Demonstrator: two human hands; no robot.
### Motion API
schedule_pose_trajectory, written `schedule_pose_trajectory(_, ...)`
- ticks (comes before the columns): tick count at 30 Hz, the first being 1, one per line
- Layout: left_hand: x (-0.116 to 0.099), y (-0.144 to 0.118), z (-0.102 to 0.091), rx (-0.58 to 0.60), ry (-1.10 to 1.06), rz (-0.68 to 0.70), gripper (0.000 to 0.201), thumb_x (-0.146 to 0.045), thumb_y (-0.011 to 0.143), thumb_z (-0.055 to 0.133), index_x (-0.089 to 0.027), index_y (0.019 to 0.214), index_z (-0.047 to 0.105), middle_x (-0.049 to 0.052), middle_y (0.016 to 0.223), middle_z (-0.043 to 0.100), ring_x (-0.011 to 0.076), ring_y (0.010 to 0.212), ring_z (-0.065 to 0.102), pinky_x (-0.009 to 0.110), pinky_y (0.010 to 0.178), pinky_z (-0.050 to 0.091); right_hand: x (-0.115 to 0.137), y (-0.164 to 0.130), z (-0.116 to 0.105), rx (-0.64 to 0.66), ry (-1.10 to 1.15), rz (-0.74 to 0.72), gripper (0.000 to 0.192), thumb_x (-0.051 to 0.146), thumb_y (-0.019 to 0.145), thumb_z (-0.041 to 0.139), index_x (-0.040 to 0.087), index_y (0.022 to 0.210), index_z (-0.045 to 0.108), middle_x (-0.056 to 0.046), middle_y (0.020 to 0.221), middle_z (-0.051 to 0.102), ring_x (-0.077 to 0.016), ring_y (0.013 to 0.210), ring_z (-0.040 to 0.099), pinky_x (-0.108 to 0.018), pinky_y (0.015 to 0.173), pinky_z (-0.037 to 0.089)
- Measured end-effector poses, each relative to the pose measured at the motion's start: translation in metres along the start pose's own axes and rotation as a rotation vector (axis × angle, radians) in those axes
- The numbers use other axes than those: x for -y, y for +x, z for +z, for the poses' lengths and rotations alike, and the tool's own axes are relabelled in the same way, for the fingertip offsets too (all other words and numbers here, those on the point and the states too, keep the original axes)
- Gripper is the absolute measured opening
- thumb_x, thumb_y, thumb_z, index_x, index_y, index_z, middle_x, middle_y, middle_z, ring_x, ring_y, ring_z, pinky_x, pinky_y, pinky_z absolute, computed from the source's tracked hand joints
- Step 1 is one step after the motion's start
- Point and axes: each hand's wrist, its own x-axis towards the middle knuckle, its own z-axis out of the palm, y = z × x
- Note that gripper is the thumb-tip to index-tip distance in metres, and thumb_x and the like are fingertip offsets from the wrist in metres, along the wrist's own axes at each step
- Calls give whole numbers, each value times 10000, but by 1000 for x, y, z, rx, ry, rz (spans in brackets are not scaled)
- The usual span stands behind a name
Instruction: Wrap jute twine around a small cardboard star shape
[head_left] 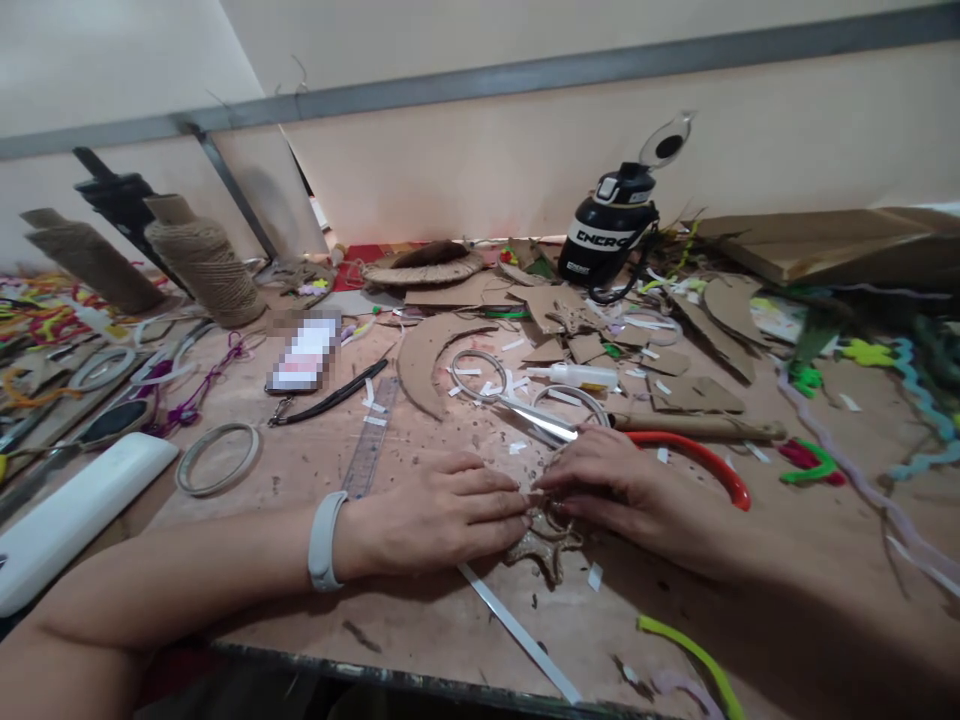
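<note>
Two hands (442, 510) at one brown star (544, 548), two twine spools (204, 258)

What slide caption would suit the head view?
Left hand and right hand working at a star-shaped piece on a cluttered table.

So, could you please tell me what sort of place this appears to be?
It looks like a craft worktable, possibly in a workshop or studio: there is a twine-wound spool, a crescent of cut cardboard and a pair of red-handled scissors.
</note>
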Motion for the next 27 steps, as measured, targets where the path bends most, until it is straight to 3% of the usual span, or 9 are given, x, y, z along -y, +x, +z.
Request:
schedule_pose_trajectory(8,0,1,1,22,-39,-24,288,-185,1018,407,-137,1212,615,107,1250,679,180,1175,599,337,997,450,-3,0,3,-10,-81,-38,205,368,976,569,283,975,755,-23,895,733,-197,890,647,-426,961,414)
schedule_pose_trajectory(13,-2,7,-1,-29,-257,-141,246,-221,902,527,-128,1087,660,96,1118,730,204,1038,647,356,947,459,-1,-1,12,-40,-105,-41,145,299,963,593,283,1001,732,-15,916,724,-196,912,654,-492,1060,314)
schedule_pose_trajectory(18,0,9,0,-49,-416,-276,203,-260,933,558,-132,1030,682,88,1000,743,183,943,655,324,894,481,1,-3,19,-87,-108,-60,128,290,962,588,296,990,713,-3,877,707,-201,879,656,-530,1081,265)
schedule_pose_trajectory(23,0,7,1,-52,-400,-242,239,-239,957,541,-127,1105,691,92,1041,742,191,971,636,338,907,479,8,-4,18,-45,-79,-1,133,306,960,580,301,1024,697,-5,919,707,-209,926,656,-569,1118,207)
schedule_pose_trajectory(27,-1,6,-1,-44,-345,-224,247,-237,955,541,-133,1114,699,88,1047,743,195,962,626,343,905,469,10,-4,20,-107,-76,46,132,304,964,560,265,940,684,-4,881,698,-198,895,649,-553,1112,213)
